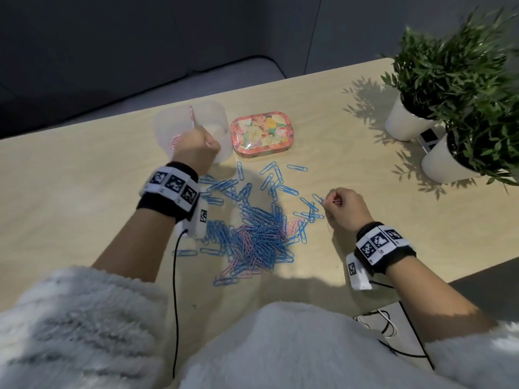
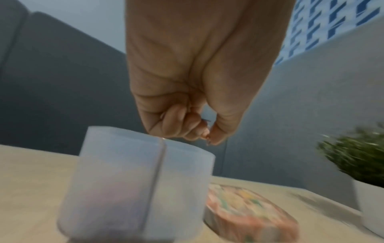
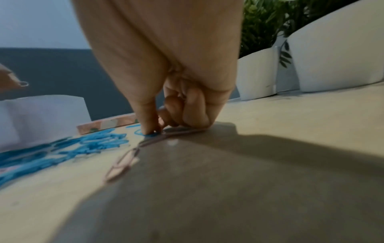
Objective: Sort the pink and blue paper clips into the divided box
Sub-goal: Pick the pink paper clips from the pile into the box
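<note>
Paper clips mid-worktop, divided box at 11 o'clock; left hand and right hand each pinching a pink clip.

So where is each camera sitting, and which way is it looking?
Head: sits high, looks down at the wooden table; both forearms and the fluffy white sleeves show.
Left wrist: looks along the left hand over the frosted plastic divided box.
Right wrist: sits low, looks along the right hand pinching a pink paper clip.
All three share the box and the flowery tin.
</note>
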### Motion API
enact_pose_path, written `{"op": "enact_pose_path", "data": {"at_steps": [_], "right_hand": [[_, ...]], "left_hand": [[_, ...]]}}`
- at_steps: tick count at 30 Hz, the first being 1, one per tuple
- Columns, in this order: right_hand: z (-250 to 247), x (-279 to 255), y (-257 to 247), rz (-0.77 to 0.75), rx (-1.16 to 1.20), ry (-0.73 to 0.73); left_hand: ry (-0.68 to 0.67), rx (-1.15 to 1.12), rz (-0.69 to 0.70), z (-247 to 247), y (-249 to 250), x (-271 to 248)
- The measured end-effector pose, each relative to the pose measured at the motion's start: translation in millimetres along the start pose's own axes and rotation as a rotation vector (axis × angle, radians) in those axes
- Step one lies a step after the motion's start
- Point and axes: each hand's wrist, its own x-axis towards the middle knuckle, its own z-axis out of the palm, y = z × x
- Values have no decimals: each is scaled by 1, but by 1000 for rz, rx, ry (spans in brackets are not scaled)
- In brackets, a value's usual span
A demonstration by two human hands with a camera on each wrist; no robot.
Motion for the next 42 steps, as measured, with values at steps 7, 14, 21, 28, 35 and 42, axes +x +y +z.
{"op": "enact_pose_path", "data": {"at_steps": [7, 14, 21, 28, 35, 42], "right_hand": [[-22, -5, -1, 246, 726, -60], [-40, -17, 15, 288, 978, -81], [-28, -15, 7, 320, 889, 34], [-27, -12, 3, 286, 657, 129], [-31, -13, 9, 290, 631, 110], [-29, -19, 17, 182, 600, 69]], "left_hand": [[150, 34, -204, -38, -18, 37], [92, 127, -229, -24, -32, 54], [293, 149, 13, -18, -18, 25], [-141, 254, 581, 68, 42, -71], [-685, 546, 968, 155, 87, -90], [-546, 686, 1016, 169, 94, -92]]}}
